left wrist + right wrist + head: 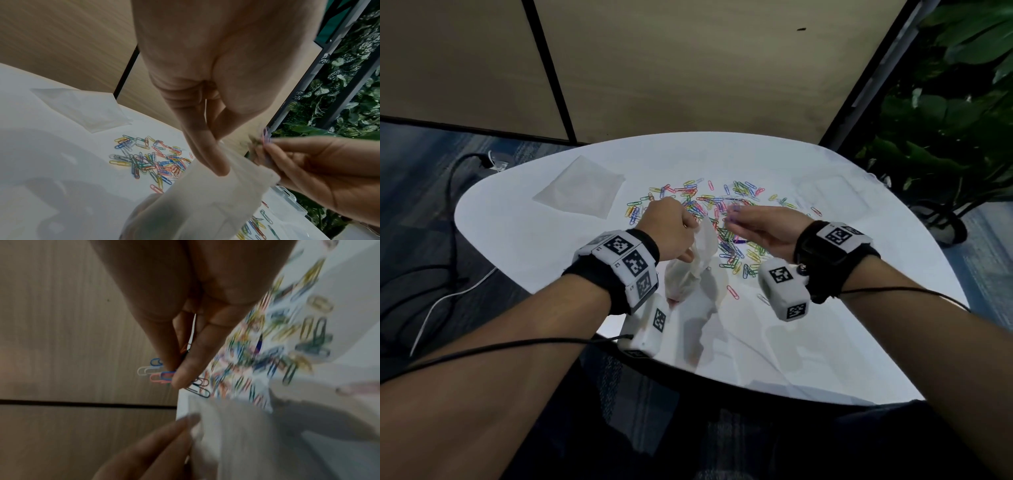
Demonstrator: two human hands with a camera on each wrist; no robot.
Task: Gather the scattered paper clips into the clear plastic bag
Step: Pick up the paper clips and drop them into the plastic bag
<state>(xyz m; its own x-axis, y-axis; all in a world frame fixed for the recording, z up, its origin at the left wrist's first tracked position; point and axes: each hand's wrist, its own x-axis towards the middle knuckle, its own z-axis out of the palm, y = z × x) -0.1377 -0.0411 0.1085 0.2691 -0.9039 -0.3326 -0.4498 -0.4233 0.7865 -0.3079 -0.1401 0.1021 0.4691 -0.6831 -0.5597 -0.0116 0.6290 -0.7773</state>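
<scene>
Several coloured paper clips [705,205] lie scattered across the middle of the white table [524,240]. My left hand [671,229] pinches the rim of a clear plastic bag [695,263] and holds it above the table; the bag [205,203] hangs below the fingers in the left wrist view. Just right of the bag's mouth, my right hand [750,222] pinches a small bunch of paper clips [162,373] between thumb and fingers. The same bunch [265,134] shows blurred above the bag's rim. What the bag holds inside is not visible.
A second flat clear bag [582,188] lies at the table's back left. A clear plastic box [828,192] sits at the back right. Cables [448,274] trail on the floor to the left, and plants [945,120] stand to the right. Wood-panel walls rise behind.
</scene>
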